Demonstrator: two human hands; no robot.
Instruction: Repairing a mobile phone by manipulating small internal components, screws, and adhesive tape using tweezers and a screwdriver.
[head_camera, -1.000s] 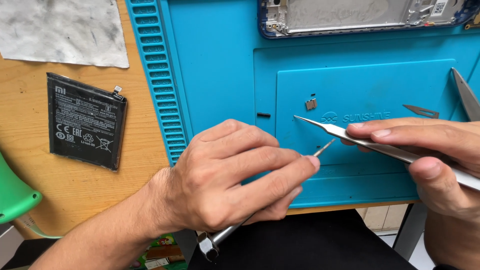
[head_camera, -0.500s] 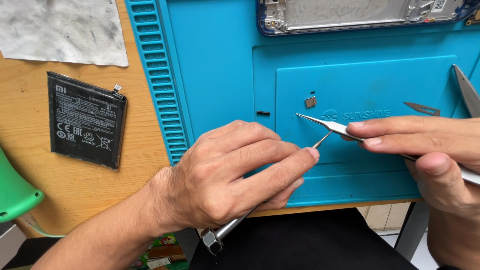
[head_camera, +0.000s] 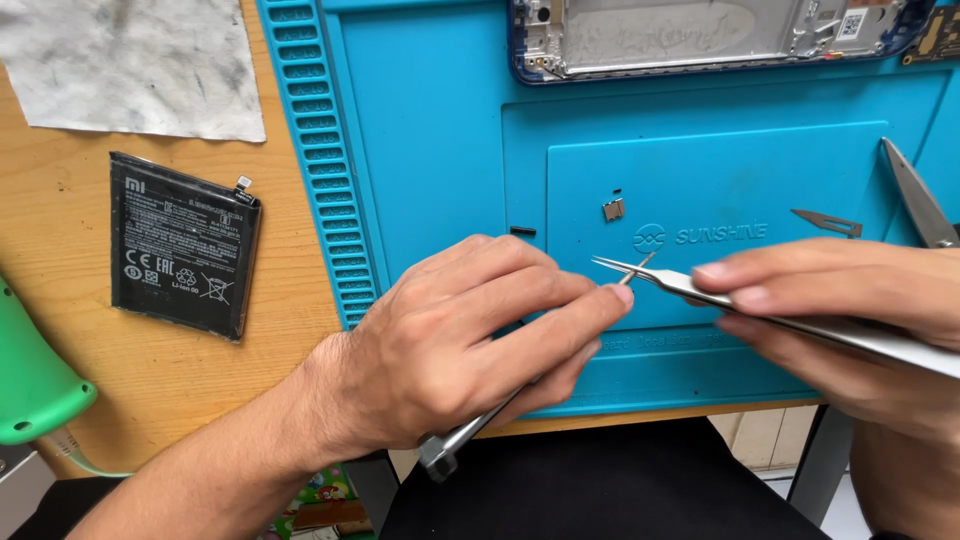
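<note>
1. Head view: left hand (head_camera: 450, 345) is pinching a thin metal tool (head_camera: 470, 430), fingers clamped together on its shaft. The tip is poking out past the fingertips at about 2 o'clock, and the butt end is hanging off the worktop's (head_camera: 150, 370) near edge at 7 o'clock.
2. Right hand (head_camera: 850, 320) is squeezing steel tweezers (head_camera: 690, 285), fingers closed on the blades. The points are running toward 9 o'clock and meeting the tool tip just above the blue mat (head_camera: 440, 150).
3. Tweezer points are looking closed. Whatever tiny piece is sitting between them is too small to tell.
4. Doing it well, as a judgement: both wrists should be resting low so the two tips are staying steady where they are crossing. Light pressure, since a hard squeeze is likely flicking a small part away.
5. A small grey part (head_camera: 613, 209) is lying loose on the mat at 12 o'clock from the tips, near but apart. It is worth keeping the sleeve and palm off it.
6. A scalpel blade (head_camera: 828, 222) is lying at 1 o'clock and scissors (head_camera: 918, 195) further right, both just above the right hand, so the fingers should be keeping clear.
7. The opened phone frame (head_camera: 700, 35) is sitting at the top edge, well apart.
8. A black battery (head_camera: 185, 245) is lying on bare wood at 9 o'clock, with a grey cloth (head_camera: 130, 60) above it and a green object (head_camera: 35, 380) at the left edge.
</note>
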